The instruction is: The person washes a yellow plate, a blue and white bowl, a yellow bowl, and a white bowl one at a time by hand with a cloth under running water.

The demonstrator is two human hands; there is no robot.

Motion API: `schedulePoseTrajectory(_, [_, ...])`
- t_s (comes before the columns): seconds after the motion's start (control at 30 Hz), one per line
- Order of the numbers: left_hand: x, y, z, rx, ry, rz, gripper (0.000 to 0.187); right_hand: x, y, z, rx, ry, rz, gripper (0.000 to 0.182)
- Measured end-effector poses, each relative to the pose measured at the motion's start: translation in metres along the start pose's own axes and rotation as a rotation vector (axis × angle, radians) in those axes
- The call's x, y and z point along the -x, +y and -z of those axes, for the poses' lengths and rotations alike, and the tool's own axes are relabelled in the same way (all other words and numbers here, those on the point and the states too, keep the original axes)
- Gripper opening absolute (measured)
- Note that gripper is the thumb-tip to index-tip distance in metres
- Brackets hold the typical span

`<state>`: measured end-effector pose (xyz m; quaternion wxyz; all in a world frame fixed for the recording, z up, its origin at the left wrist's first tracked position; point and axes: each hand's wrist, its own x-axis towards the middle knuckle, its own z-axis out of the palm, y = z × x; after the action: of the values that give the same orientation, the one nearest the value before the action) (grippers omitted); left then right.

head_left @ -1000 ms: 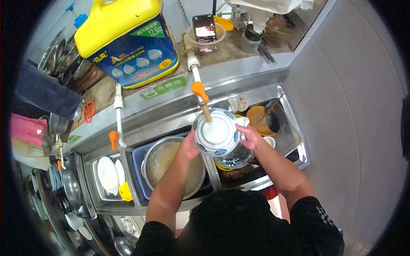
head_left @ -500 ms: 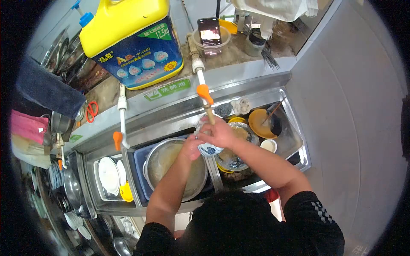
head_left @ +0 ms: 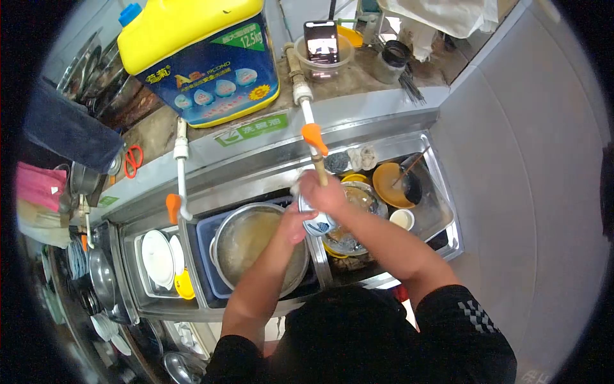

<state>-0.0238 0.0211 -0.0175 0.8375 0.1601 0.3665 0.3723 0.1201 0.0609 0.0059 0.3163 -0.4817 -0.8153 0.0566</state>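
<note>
My left hand (head_left: 295,225) grips the rim of a blue-and-white bowl (head_left: 319,224) over the divider between two sink basins. At the bowl's far side is my right hand (head_left: 323,191), blurred and partly behind the tap's tan hose end; something pale shows at its left edge, too smeared to identify. Left of the bowl, a large metal basin (head_left: 246,246) of cloudy water sits in a blue tub (head_left: 206,256). To the right, a metal bowl (head_left: 382,208) with water lies beside a brown-yellow bowl (head_left: 385,182) and a small white cup (head_left: 402,219).
An orange-handled tap (head_left: 314,137) hangs over the hands, another (head_left: 173,208) farther left. White plates (head_left: 157,256) stand in the left basin. On the ledge are a yellow-and-blue jug (head_left: 217,83), a phone (head_left: 322,43) in a tub, a jar (head_left: 392,62) and red scissors (head_left: 133,161).
The bowl has tilted and moved slightly right and down. My right hand has shifted across its far side. The camera view has shifted a little.
</note>
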Motion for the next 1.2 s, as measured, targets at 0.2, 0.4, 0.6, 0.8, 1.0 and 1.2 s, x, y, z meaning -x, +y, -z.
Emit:
schedulePoseTrajectory(0.2, [-0.006, -0.009, 0.011, 0.020, -0.017, 0.019, 0.040, -0.008, -0.001, -0.006, -0.226, -0.036, -0.754, 0.027])
schedulePoseTrajectory(0.4, [-0.006, -0.009, 0.016, -0.037, 0.006, -0.012, 0.037, -0.006, -0.001, -0.007, -0.332, -0.020, -0.669, 0.029])
schedulePoseTrajectory(0.6, [-0.011, -0.009, 0.014, 0.345, -0.098, -0.084, 0.033, 0.000, -0.026, 0.006, -0.120, -0.180, -0.347, 0.020])
schedulePoseTrajectory(0.8, [-0.016, 0.008, 0.007, 0.455, 0.050, -0.044, 0.047, 0.075, -0.048, 0.034, -0.024, -0.032, -0.107, 0.037])
schedulePoseTrajectory(1.0, [0.006, 0.007, -0.008, 0.443, -0.058, -0.087, 0.049, 0.071, -0.037, 0.016, -0.450, 0.441, -1.010, 0.045])
schedulePoseTrajectory(1.2, [0.003, -0.005, -0.011, 0.291, -0.068, -0.096, 0.042, 0.074, -0.045, -0.012, -0.690, 0.375, -1.176, 0.043])
